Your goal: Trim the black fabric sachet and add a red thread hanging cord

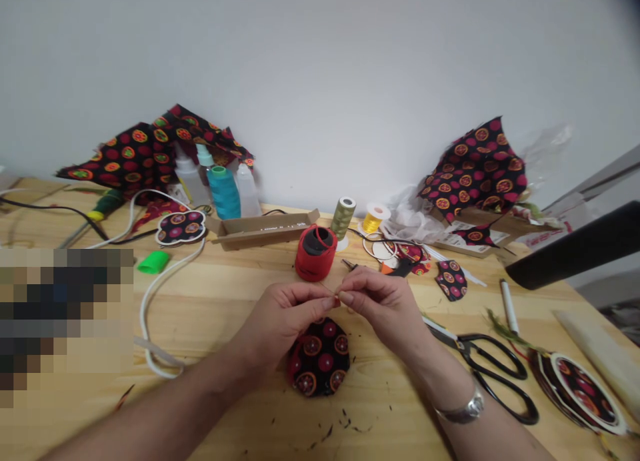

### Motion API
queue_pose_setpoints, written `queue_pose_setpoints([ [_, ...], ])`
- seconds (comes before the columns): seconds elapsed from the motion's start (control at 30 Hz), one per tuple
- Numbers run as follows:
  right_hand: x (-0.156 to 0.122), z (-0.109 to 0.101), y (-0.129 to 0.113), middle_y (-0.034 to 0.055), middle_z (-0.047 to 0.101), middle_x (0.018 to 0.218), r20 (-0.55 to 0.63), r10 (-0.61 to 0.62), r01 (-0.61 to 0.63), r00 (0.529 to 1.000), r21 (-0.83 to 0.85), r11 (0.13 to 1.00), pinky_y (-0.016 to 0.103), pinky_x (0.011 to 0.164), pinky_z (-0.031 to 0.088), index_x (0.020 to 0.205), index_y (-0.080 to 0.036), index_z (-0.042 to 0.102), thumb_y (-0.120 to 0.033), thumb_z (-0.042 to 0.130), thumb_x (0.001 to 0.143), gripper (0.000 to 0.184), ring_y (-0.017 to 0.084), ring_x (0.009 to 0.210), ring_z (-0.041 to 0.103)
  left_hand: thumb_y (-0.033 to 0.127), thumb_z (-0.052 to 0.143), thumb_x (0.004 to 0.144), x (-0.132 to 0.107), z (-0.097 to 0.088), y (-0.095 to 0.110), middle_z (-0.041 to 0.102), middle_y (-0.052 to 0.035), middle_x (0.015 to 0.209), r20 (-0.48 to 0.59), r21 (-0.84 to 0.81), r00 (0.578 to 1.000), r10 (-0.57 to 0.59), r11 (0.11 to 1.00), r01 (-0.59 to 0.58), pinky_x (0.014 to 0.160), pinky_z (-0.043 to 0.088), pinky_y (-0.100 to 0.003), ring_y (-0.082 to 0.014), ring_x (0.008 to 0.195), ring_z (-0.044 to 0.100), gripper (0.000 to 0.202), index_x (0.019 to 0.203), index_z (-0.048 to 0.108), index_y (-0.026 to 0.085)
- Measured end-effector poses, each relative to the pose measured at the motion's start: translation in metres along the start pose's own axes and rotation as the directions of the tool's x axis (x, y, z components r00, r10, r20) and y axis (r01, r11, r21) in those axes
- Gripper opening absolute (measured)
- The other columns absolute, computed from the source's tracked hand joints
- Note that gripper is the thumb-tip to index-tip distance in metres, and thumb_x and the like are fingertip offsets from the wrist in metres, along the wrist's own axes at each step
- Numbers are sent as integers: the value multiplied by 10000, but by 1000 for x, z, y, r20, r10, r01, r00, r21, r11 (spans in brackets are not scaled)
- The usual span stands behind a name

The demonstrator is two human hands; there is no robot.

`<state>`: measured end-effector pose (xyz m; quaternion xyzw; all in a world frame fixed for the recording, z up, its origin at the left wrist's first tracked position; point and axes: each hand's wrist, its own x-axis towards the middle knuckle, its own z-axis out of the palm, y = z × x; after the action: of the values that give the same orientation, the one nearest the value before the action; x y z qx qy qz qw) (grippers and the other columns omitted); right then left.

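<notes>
My left hand [287, 314] and my right hand [380, 304] meet over the middle of the wooden table [240, 407], fingertips pinched together on something thin like a thread or needle, too small to name. Just below them lies a round patch of black fabric with red and orange circles [320, 357]. A red thread spool [315, 253] stands right behind my fingers.
Black scissors [493, 371] lie at the right, beside a fabric-covered disc [583, 391]. Behind stand a teal spool [224, 193], squeeze bottles [193, 177], an olive spool [343, 215], a yellow spool [374, 219], a cardboard tray [263, 229] and printed fabric heaps [150, 147] [475, 167]. A white cable [150, 294] curls at the left.
</notes>
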<state>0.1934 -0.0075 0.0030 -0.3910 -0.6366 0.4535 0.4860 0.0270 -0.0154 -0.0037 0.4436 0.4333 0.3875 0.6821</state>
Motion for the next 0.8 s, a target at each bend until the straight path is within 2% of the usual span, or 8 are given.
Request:
queue_pose_setpoints([
  [0.17,0,0,0,5,623,660,11,35,-34,999,-16,999,246,572,440,699,-193,701,-211,680,729,40,116,617,542,293,712,703,1,0,0,685,26,634,10,21,1000,3,1000,-3,473,311,-185,-80,538,474,113,784,777,248],
  [0.43,-1,0,0,10,626,668,23,27,-25,999,-82,996,254,585,442,699,-187,692,-212,678,736,47,121,634,550,264,705,708,-3,2,3,743,19,718,10,83,1000,21,996,-21,606,398,-211,-129,676,575,133,820,776,261],
  [0.6,-2,1,0,11,626,679,4,-24,25,1000,-159,987,249,573,438,708,-188,681,-204,667,748,45,120,632,548,257,697,715,-2,2,3,740,23,715,19,66,999,37,997,-38,575,394,-206,-127,656,574,124,811,775,266],
  [0.8,-4,2,-1,14,625,705,-2,-49,47,999,-179,983,252,579,440,723,-195,682,-189,662,761,44,122,646,553,275,693,713,-2,2,2,728,10,683,26,9,1000,4,1000,-4,518,367,-205,-115,587,549,118,790,777,243],
])
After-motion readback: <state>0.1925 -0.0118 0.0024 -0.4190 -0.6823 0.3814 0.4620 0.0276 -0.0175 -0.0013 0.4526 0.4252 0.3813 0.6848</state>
